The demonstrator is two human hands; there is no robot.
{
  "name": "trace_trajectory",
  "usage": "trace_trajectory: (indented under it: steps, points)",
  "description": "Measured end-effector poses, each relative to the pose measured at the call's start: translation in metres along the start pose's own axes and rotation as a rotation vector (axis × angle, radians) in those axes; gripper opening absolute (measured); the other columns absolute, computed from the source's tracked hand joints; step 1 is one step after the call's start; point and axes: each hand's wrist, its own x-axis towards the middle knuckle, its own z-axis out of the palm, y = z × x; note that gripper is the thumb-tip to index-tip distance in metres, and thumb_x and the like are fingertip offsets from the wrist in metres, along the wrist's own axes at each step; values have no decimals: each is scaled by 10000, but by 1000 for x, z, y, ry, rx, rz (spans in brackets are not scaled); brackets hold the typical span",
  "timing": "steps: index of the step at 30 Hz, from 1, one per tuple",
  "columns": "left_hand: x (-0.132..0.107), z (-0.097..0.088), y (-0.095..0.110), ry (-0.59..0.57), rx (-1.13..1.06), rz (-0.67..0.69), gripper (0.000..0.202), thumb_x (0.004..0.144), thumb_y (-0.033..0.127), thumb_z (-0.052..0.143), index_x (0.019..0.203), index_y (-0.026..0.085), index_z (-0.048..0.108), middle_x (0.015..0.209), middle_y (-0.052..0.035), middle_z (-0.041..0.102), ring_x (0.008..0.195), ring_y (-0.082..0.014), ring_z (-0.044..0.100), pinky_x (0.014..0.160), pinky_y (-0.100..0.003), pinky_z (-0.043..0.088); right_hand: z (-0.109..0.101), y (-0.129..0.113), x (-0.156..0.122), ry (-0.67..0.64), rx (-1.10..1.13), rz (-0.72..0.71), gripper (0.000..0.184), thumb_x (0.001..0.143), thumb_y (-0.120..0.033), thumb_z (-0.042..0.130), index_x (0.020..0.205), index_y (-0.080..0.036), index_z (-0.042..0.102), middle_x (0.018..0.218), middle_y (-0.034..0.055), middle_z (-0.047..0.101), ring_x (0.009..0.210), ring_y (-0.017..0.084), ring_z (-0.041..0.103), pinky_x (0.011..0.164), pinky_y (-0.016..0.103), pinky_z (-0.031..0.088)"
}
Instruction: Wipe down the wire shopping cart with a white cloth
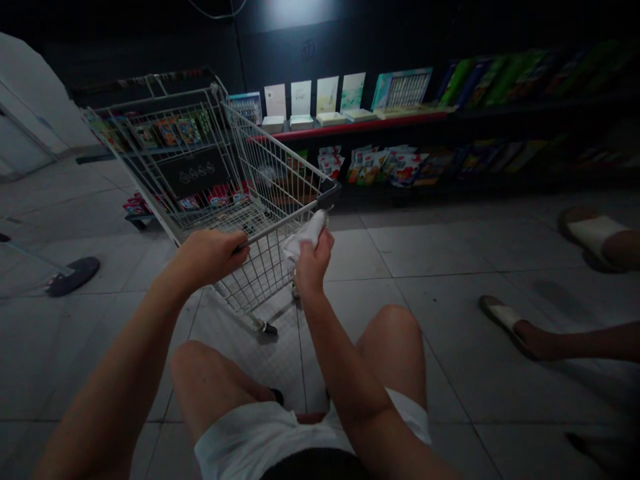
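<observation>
A wire shopping cart (273, 150) stands on the tiled floor in front of me, its basket tilting away to the upper left. My left hand (213, 253) is closed round the top rim at the cart's near end. In my right hand (314, 260) is a crumpled white cloth (306, 235), pinched between thumb and fingers. The cloth is against or just beside the near rim, close to the cart's dark corner piece (329, 192); I cannot tell whether it touches. A wheel (270, 329) shows below the basket.
Behind the cart runs a dark shelf unit (360, 121) with upright boxes and, lower down, bagged snacks (370, 165). Another person's sandalled feet (535, 337) are at the right. A post's round base (74, 276) stands on the floor at the left.
</observation>
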Motion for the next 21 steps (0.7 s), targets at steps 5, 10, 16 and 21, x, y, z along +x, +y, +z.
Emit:
trace_trajectory:
  steps: [5, 10, 16, 21]
  points:
    - [-5, 0, -2, 5, -3, 29, 365, 925, 409, 351, 913, 207, 655, 715, -64, 685, 610, -189, 603, 565, -300, 322, -7, 17, 9, -44, -369, -367, 668, 818, -208, 399, 1484, -154, 366, 1372, 163, 342, 1351, 255, 353, 1159, 494, 354]
    - [-9, -2, -5, -16, 27, 21, 385, 938, 427, 327, 889, 213, 644, 720, -59, 693, 628, -189, 614, 571, -299, 326, -40, 90, -51, -264, -505, -217, 646, 771, -194, 432, 1409, -103, 461, 1296, 174, 422, 1266, 265, 408, 1123, 505, 401]
    - [2, -19, 16, -76, 79, -78, 445, 970, 496, 300, 929, 209, 638, 806, -77, 717, 733, -219, 664, 579, -290, 359, -56, 56, -12, -55, -387, -245, 689, 785, -162, 393, 1474, -164, 391, 1294, 143, 428, 1271, 242, 419, 1133, 506, 381]
    - [49, -32, 57, 68, 1, -181, 478, 996, 438, 252, 1097, 171, 634, 1019, -138, 734, 920, -273, 696, 694, -329, 466, -20, -13, 82, 8, -309, -453, 687, 813, -139, 394, 1496, -199, 362, 1383, 136, 369, 1354, 251, 356, 1163, 506, 333]
